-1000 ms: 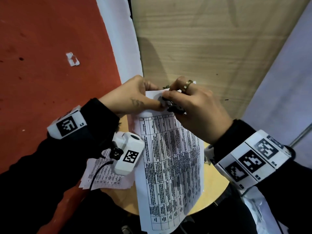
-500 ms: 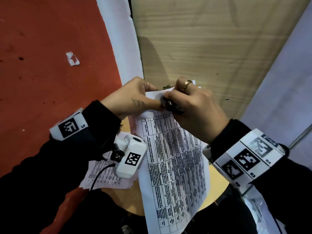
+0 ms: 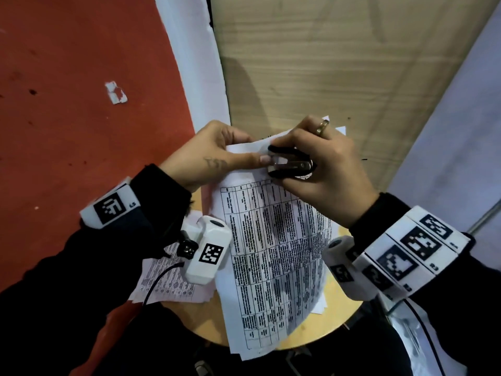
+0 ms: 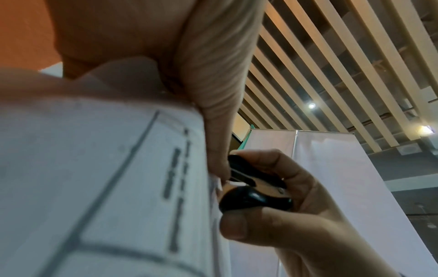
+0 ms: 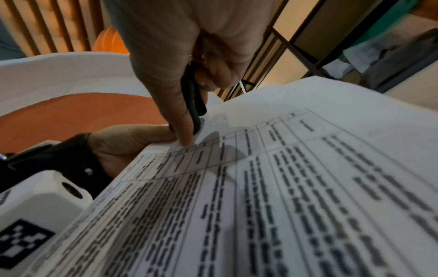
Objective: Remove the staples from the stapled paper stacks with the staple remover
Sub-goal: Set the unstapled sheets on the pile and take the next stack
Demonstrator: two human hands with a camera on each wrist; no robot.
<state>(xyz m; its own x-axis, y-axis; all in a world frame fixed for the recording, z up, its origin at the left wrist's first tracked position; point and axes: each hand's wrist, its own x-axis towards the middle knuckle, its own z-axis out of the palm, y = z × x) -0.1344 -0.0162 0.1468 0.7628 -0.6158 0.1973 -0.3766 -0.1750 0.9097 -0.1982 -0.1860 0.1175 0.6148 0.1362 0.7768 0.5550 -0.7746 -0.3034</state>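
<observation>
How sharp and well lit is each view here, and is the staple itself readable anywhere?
Head view: evenly lit, staple remover crisp, table text smeared. Left wrist view: paper stack soft and close, thumb blurred, ceiling lamp flaring. Right wrist view: dim, warm, printed rows motion-blurred, right hand out of focus. The staple is not legible in any view.

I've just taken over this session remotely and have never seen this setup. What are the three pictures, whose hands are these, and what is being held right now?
No robot here: a person works bare-handed, wearing three cameras. The wide picture comes from the head, looking down; the other two look along each wrist toward the fingers. The white boxes with black-and-white squares are the wrist cameras and marker bands. The left hand pinches the top corner of a printed paper stack, which is lifted above a small round wooden table. The right hand grips a black staple remover, its claws at that corner. More printed sheets lie on the table beneath the left wrist.
</observation>
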